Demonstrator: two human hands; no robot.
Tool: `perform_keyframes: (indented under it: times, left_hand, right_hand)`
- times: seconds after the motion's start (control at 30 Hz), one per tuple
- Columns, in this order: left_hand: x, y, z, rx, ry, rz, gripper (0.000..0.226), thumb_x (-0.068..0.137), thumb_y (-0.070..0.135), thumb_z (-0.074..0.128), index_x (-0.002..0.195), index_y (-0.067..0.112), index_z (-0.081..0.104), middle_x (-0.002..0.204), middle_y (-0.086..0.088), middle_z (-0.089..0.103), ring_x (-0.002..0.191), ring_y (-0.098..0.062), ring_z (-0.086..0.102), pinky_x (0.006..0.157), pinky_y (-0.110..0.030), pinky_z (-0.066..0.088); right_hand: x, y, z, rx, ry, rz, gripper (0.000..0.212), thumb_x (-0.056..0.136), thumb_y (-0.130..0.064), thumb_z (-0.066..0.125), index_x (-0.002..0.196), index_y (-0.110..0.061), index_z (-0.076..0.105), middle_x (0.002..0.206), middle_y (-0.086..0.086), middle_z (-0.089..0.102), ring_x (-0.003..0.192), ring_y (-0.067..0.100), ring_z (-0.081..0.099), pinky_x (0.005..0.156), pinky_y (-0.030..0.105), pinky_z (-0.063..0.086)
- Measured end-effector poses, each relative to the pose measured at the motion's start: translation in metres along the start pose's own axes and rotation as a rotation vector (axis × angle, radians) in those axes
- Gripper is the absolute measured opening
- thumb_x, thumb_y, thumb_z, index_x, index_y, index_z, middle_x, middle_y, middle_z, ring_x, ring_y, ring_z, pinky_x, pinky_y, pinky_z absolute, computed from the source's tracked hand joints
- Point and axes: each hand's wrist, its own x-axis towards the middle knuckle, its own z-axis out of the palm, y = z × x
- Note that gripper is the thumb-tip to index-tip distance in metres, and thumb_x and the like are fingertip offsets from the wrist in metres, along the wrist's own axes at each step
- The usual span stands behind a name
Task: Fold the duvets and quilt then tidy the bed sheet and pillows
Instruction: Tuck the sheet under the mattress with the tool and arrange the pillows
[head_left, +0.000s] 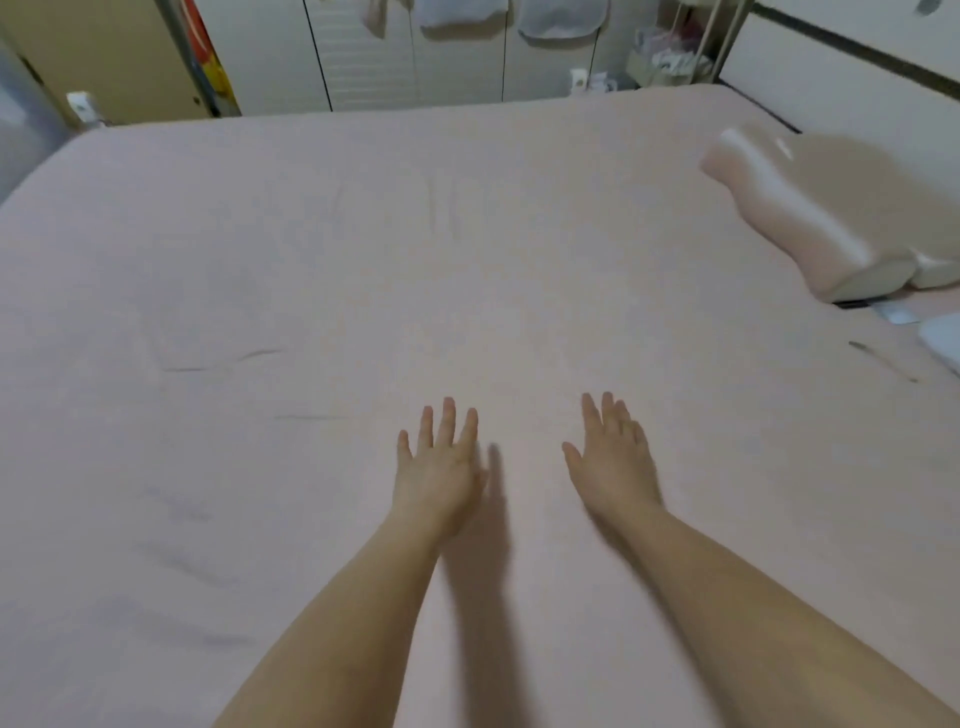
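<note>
A pale pink bed sheet (363, 249) covers the whole mattress, with a few small creases at the left and in the middle. My left hand (439, 462) and my right hand (613, 457) are stretched out side by side over the sheet near the middle front, fingers straight and spread, palms down. Neither hand holds anything. A beige contoured pillow (831, 208) with a shiny cover lies at the right side of the bed. No duvet or quilt is in view.
A headboard (831, 67) runs along the right edge. White wardrobe doors (415, 67) stand beyond the far side of the bed. A shelf rack with small items (670, 57) stands at the far right corner. Something white (940, 338) lies below the pillow.
</note>
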Motion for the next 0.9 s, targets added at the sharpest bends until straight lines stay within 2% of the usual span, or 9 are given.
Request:
perform_keyframes:
  times: [0.17, 0.33, 0.43, 0.47, 0.57, 0.6, 0.63, 0.73, 0.9]
  left_hand:
    - [0.04, -0.073, 0.056, -0.027, 0.059, 0.035, 0.068, 0.1, 0.049, 0.028, 0.154, 0.023, -0.004, 0.161, -0.003, -0.013, 0.147, -0.028, -0.013, 0.116, -0.059, -0.002]
    - [0.029, -0.231, 0.061, -0.023, 0.107, -0.074, 0.071, 0.097, 0.06, 0.018, 0.154, 0.023, -0.004, 0.161, -0.002, -0.011, 0.147, -0.029, -0.012, 0.114, -0.06, -0.005]
    - [-0.015, -0.364, 0.057, -0.016, 0.097, -0.217, 0.07, 0.096, 0.06, 0.014, 0.154, 0.025, -0.005, 0.161, 0.001, -0.012, 0.147, -0.029, -0.011, 0.112, -0.064, -0.004]
    - [-0.03, -0.4, 0.057, 0.0, 0.074, -0.269, 0.069, 0.097, 0.06, 0.012, 0.154, 0.026, -0.006, 0.161, 0.002, -0.013, 0.147, -0.03, -0.011, 0.112, -0.065, -0.003]
    - [-0.078, -0.511, 0.045, 0.01, 0.023, -0.461, 0.067, 0.097, 0.058, 0.011, 0.154, 0.025, -0.006, 0.161, -0.001, -0.013, 0.147, -0.034, -0.01, 0.111, -0.066, 0.0]
    - [-0.085, -0.536, 0.039, 0.015, 0.03, -0.493, 0.068, 0.098, 0.056, 0.012, 0.154, 0.022, -0.004, 0.161, -0.004, -0.011, 0.147, -0.036, -0.008, 0.112, -0.066, 0.002]
    - [-0.089, -0.557, 0.033, 0.012, 0.048, -0.493, 0.067, 0.099, 0.055, 0.014, 0.154, 0.02, -0.003, 0.161, -0.006, -0.01, 0.147, -0.036, -0.007, 0.113, -0.065, 0.003]
    - [-0.076, -0.569, 0.023, -0.046, 0.062, -0.368, 0.067, 0.1, 0.053, 0.017, 0.154, 0.018, -0.003, 0.161, -0.008, -0.01, 0.147, -0.034, -0.008, 0.114, -0.061, 0.004]
    - [-0.038, -0.548, 0.021, -0.108, 0.056, -0.194, 0.066, 0.1, 0.053, 0.015, 0.154, 0.021, -0.007, 0.161, -0.004, -0.014, 0.147, -0.029, -0.015, 0.115, -0.061, -0.003]
  right_hand:
    - [0.028, -0.037, 0.073, 0.008, 0.013, 0.233, 0.065, 0.1, -0.051, 0.014, 0.153, -0.019, -0.006, 0.16, 0.014, -0.008, 0.147, 0.029, -0.007, 0.119, 0.046, -0.005]
    - [0.03, -0.193, 0.109, -0.006, 0.05, 0.083, 0.067, 0.099, -0.055, 0.012, 0.153, -0.02, -0.004, 0.159, 0.014, -0.01, 0.147, 0.031, -0.01, 0.117, 0.047, -0.009]
    - [0.017, -0.342, 0.137, -0.008, 0.027, -0.082, 0.067, 0.098, -0.057, 0.012, 0.153, -0.024, -0.006, 0.159, 0.011, -0.013, 0.146, 0.031, -0.013, 0.116, 0.047, -0.012]
    - [0.01, -0.384, 0.144, -0.013, 0.025, -0.196, 0.066, 0.098, -0.057, 0.013, 0.153, -0.026, -0.006, 0.159, 0.008, -0.014, 0.146, 0.03, -0.013, 0.116, 0.046, -0.012]
    - [-0.019, -0.508, 0.157, -0.002, -0.055, -0.703, 0.062, 0.1, -0.05, 0.025, 0.153, -0.026, 0.005, 0.161, 0.001, -0.003, 0.148, 0.02, -0.005, 0.119, 0.037, -0.007]
    - [-0.021, -0.529, 0.157, -0.004, -0.049, -0.753, 0.061, 0.101, -0.046, 0.029, 0.154, -0.024, 0.009, 0.161, 0.001, 0.001, 0.148, 0.018, -0.001, 0.119, 0.034, -0.004]
    - [-0.016, -0.544, 0.156, 0.02, 0.01, -0.697, 0.061, 0.101, -0.044, 0.031, 0.153, -0.021, 0.011, 0.161, 0.003, 0.004, 0.148, 0.017, 0.001, 0.119, 0.033, -0.003]
    - [0.016, -0.531, 0.149, 0.131, 0.17, -0.212, 0.065, 0.1, -0.043, 0.031, 0.153, -0.012, 0.01, 0.16, 0.011, 0.007, 0.148, 0.022, 0.002, 0.12, 0.036, -0.002]
    - [0.058, -0.461, 0.134, 0.217, 0.141, 0.363, 0.072, 0.099, -0.046, 0.03, 0.152, -0.005, 0.004, 0.159, 0.019, 0.006, 0.147, 0.028, 0.003, 0.118, 0.043, 0.0]
